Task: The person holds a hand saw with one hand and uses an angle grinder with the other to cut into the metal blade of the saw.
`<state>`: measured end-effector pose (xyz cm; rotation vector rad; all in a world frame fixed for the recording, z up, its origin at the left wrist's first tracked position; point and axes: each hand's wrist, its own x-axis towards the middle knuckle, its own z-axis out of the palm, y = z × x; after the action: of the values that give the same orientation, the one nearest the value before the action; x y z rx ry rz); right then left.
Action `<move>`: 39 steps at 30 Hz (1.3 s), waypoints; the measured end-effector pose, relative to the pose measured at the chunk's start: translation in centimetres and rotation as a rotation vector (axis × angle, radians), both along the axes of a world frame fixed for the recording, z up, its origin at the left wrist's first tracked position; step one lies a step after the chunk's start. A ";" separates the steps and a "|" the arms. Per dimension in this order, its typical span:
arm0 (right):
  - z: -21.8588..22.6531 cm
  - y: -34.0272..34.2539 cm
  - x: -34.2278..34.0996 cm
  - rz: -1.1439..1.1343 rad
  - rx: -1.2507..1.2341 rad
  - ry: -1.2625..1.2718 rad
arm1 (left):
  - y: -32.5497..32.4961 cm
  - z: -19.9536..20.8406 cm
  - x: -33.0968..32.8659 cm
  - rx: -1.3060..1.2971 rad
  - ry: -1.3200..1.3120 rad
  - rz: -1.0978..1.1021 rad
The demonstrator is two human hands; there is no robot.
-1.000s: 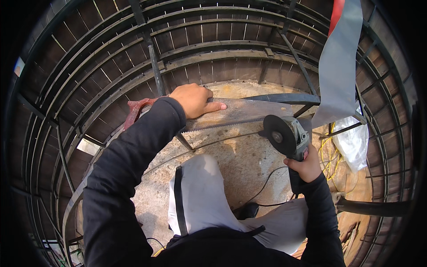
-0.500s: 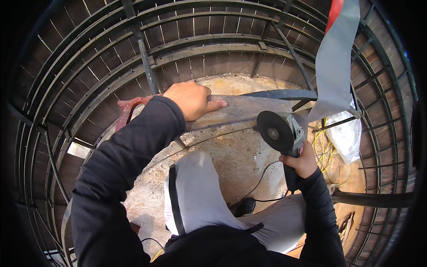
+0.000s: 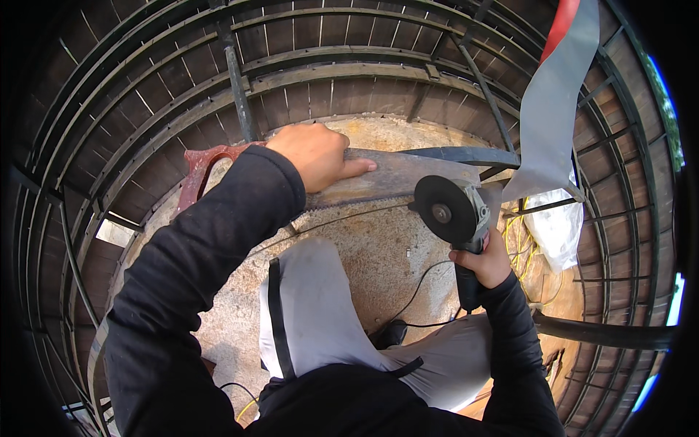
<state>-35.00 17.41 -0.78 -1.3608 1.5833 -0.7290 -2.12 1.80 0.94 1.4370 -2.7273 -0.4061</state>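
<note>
A hand saw (image 3: 404, 169) with a worn grey blade and a red handle (image 3: 198, 171) lies crosswise before me, its toothed edge toward me. My left hand (image 3: 314, 154) is closed over the blade near the handle, thumb flat on its face and the other fingers hidden behind. In my right hand (image 3: 486, 261) is an angle grinder (image 3: 477, 226) with a dark disc (image 3: 445, 210), held upright by its body. The disc is beside the toothed edge near the blade's far end; I cannot tell whether they touch.
Dark metal railings (image 3: 237, 87) and brown slats curve around me. A grey strip with a red edge (image 3: 550, 109) hangs at the right, near a clear plastic bag (image 3: 557, 233) and yellow cord (image 3: 518, 244). The grinder's black cable (image 3: 426, 288) runs over the stained floor.
The whole view has shifted slightly. The grinder and its disc sit a little farther left along the saw's toothed edge. My left hand keeps the same hold on the blade.
</note>
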 end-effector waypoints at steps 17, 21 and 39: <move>-0.3 -0.6 -0.5 0.036 -0.002 0.020 | -0.2 0.0 0.0 0.037 -0.017 0.004; -1.0 -0.8 -1.0 0.050 0.015 0.007 | -0.1 0.3 0.0 0.051 -0.013 0.021; -0.6 -0.8 -0.9 0.054 -0.015 0.014 | 0.0 0.2 0.1 0.030 0.002 0.008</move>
<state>-35.90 16.56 -1.39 -1.4170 1.5490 -0.7019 -2.03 1.84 1.11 1.4527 -2.7246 -0.4494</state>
